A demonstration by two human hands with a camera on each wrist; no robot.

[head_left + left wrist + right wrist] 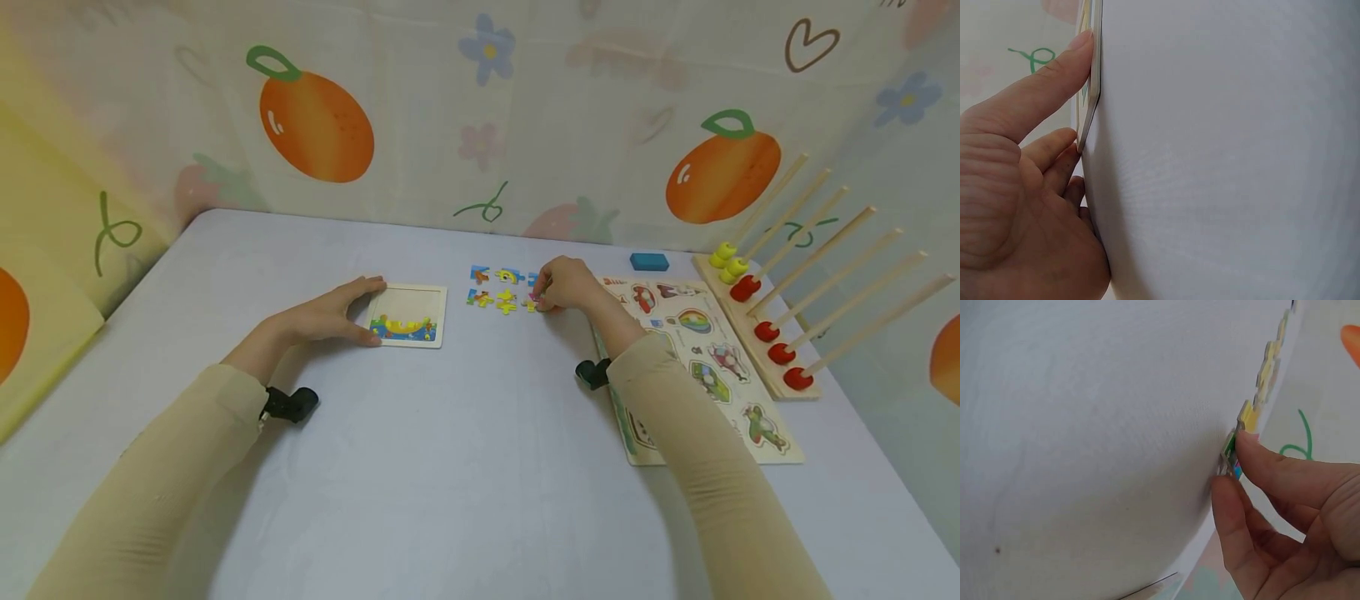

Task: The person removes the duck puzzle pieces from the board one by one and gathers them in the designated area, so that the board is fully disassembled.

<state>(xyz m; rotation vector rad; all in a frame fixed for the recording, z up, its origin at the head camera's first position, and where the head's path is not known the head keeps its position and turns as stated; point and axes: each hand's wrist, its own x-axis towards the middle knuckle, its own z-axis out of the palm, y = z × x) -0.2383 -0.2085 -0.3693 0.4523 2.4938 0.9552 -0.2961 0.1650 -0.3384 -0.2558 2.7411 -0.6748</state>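
- Step in hand, judged: pick-up of a loose pc. from the puzzle set; approx. early stage, since only the near part of the tray (pixel 405 302) is filled w/ picture.
- Tray is placed left of centre; puzzle pieces (pixel 506 302) are laid out in 2 rows just to its right.
- R hand (pixel 567 283): narrow; the right-end pc. of the near row (pixel 1229 447) is pinched btwn thumb and fingertips. Whether it's fully off the cloth can't be told.
- L hand (pixel 326 312): spread wide; tray's left corners are touched by thumb and forefinger, prob. to steady it.
- Next move, judged: a lift clear of neighbouring pcs., a turn if req'd, then a carry left to the bare part, w/ tray kept still.
- Surface: table covered w/ white cloth (pixel 450 467). On the right, a picture board (pixel 678 292) is partly hidden by the forearm; blue block (pixel 649 262) is set beyond it, bead rack (pixel 806 392) to its right.
- Room: table is backed by a fruit-print curtain (pixel 420 108); yellow fabric (pixel 52 333) is hung at far left.
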